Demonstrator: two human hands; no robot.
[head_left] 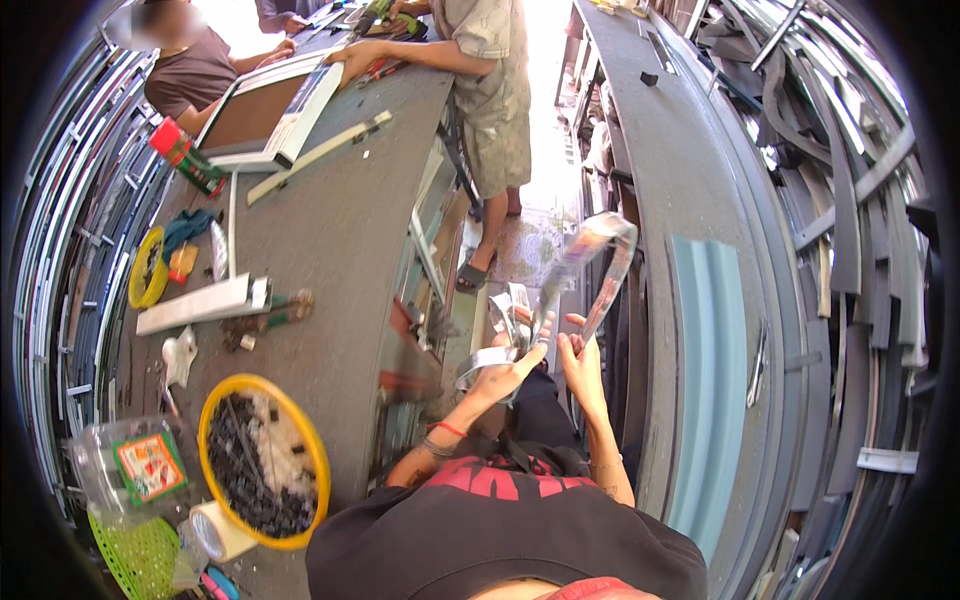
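In front of my body, between the two benches, I hold up a long, shiny silvery strip [618, 262] bent into a loop. My left hand [512, 368] is closed round one length of it, and more curled turns of the strip hang beside that wrist. My right hand [579, 362] pinches the loop's other side with its fingers close to the left hand. The strip is partly blurred, so I cannot tell whether it is plastic or metal.
On the left bench [345, 260] stand a yellow-rimmed basket [322, 470] of small black pieces, a clear plastic jar [120, 455], a tape roll [220, 530] and a spray can [188, 158]. People handle a framed panel [270, 110] beyond. A blue-grey profile [705, 380] lies on the right bench.
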